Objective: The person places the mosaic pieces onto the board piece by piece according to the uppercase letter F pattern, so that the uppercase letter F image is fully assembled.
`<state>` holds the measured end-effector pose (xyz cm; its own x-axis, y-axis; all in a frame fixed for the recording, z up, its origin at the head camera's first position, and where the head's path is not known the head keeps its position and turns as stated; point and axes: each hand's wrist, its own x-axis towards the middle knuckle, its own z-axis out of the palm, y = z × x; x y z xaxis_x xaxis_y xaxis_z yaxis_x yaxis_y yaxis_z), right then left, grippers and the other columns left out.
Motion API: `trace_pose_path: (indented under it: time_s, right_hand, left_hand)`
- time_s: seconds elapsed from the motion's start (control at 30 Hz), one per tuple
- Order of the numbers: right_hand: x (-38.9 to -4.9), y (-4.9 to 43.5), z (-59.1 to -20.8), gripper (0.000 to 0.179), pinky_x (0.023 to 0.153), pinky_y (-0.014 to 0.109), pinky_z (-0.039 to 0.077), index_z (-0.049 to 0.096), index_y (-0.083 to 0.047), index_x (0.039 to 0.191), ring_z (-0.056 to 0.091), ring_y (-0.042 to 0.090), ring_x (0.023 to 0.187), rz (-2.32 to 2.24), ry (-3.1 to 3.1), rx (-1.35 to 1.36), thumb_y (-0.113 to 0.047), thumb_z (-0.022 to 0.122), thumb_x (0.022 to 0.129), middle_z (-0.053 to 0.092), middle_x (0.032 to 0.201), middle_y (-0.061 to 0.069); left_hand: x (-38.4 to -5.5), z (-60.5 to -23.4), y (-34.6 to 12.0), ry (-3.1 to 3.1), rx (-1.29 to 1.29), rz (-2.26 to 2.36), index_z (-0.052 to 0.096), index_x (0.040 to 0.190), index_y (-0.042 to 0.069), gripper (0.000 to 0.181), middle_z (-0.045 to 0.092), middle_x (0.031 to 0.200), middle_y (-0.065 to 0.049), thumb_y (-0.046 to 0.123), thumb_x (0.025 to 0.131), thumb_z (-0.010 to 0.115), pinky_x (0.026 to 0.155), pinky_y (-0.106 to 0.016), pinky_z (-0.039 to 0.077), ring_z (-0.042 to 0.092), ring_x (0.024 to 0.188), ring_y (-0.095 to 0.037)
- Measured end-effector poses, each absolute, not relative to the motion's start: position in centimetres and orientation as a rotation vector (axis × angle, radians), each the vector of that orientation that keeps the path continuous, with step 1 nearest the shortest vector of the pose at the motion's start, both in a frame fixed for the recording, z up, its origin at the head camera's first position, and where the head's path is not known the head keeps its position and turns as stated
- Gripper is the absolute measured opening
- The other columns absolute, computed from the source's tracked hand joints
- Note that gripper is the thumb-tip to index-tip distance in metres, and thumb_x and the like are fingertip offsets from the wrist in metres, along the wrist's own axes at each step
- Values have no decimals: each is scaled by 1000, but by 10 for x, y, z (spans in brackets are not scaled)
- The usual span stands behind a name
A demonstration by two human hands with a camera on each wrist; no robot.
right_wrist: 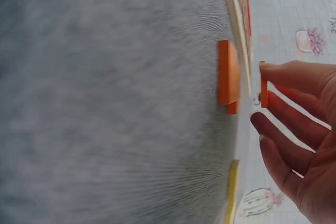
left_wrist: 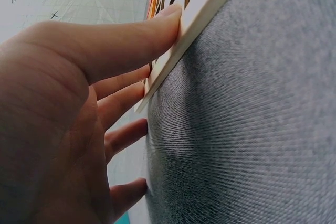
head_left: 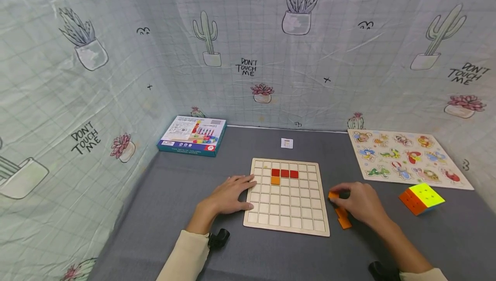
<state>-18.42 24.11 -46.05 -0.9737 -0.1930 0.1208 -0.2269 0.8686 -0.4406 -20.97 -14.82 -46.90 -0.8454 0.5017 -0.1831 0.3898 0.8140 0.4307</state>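
A wooden grid board (head_left: 284,208) lies on the grey tabletop, with a row of three red tiles (head_left: 284,173) and one orange square tile (head_left: 275,180) in its upper cells. At the board's left edge, my left hand (head_left: 228,197) rests with fingers spread; its thumb (left_wrist: 157,24) touches the rim. Just right of the board, my right hand (head_left: 360,203) pinches another orange tile (right_wrist: 264,85) between thumb and fingertips, held above the table. Under that hand lie loose orange tiles (head_left: 343,220), partly overlapped by it in the head view.
Beyond my right hand sit a colour cube (head_left: 422,199) and a wooden insect puzzle board (head_left: 410,156). A boxed toy set (head_left: 193,134) lies at the back left. A small printed card (head_left: 286,143) is behind the grid board. Patterned cloth walls (head_left: 232,100) enclose the table's back and sides.
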Motion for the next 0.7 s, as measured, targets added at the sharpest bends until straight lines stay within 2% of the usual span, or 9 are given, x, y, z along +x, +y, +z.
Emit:
trace_pose_path:
  time_s: [0.2, 0.47, 0.6, 0.7]
  right_hand:
    - [-186, 237, -453, 18, 62, 28, 59, 81, -14, 101, 75, 18, 75, 870, -2871, 344, -20, 84, 84, 81, 95, 7]
    - [-188, 228, -449, 19, 68, 20, 58, 82, -11, 99, 72, 10, 78, 928, -2726, 456, -10, 85, 81, 78, 104, 9]
    - [-192, 220, -451, 18, 71, 21, 61, 82, -7, 100, 74, 18, 85, 993, -2736, 443, -7, 83, 82, 77, 108, 12]
    - [-194, 213, -453, 19, 73, 27, 63, 81, -5, 103, 76, 26, 91, 1035, -2774, 411, -5, 80, 84, 77, 112, 15]
  left_hand:
    - [-209, -469, -148, 2709, 682, 559, 47, 155, 21, 72, 35, 168, 2, 44, 92, 72, 124, -63, 26, 33, 154, -32]
    - [-209, -468, -148, 2707, 690, 576, 48, 154, 20, 71, 36, 167, 1, 42, 92, 73, 121, -65, 30, 34, 153, -33]
    - [-209, -469, -149, 2708, 701, 575, 48, 154, 20, 70, 36, 167, 1, 42, 92, 72, 121, -65, 30, 34, 154, -33]
    - [-209, -469, -149, 2707, 701, 577, 47, 154, 20, 71, 36, 167, 1, 42, 92, 72, 121, -65, 30, 33, 154, -33]
